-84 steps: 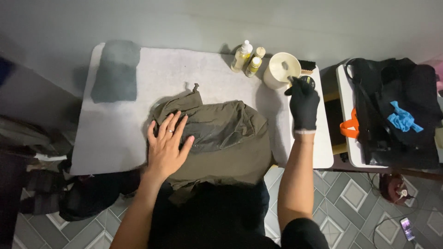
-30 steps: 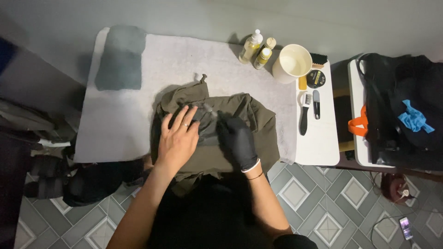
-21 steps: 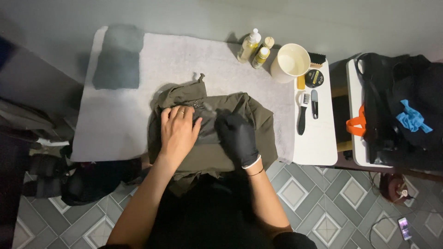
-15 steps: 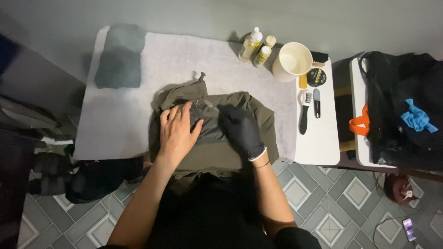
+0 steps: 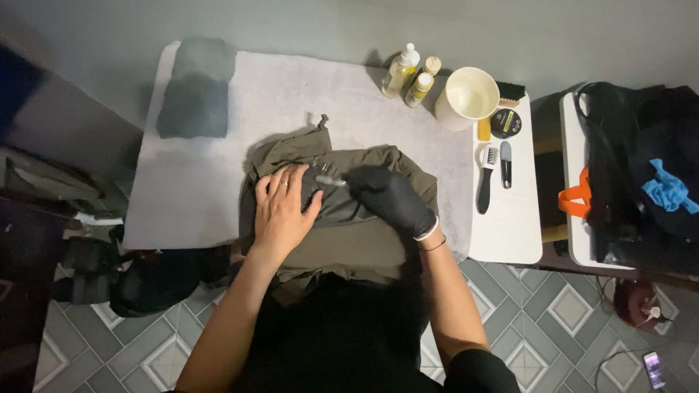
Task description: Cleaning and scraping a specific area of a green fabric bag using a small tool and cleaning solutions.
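Note:
An olive-green fabric bag [image 5: 364,240] lies on a grey towel [image 5: 277,102] at the table's near edge. My bare left hand [image 5: 282,207], with a ring on one finger, presses flat on the bag's left part. My right hand [image 5: 389,195], in a black glove, grips a small slim tool [image 5: 330,180] whose light tip points left onto the bag's dark panel, just beyond my left fingertips.
Three small bottles [image 5: 411,73], a cream cup [image 5: 472,96], a round black tin [image 5: 505,123] and brushes [image 5: 486,178] stand at the table's back right. A folded grey cloth [image 5: 196,91] lies back left. A second table [image 5: 575,218] at the right holds a black bag [image 5: 633,167].
My gloved right hand came back from the tin at the back right to the bag and holds a small tool. Over the last second it shifted slightly right; my left hand pressed flatter.

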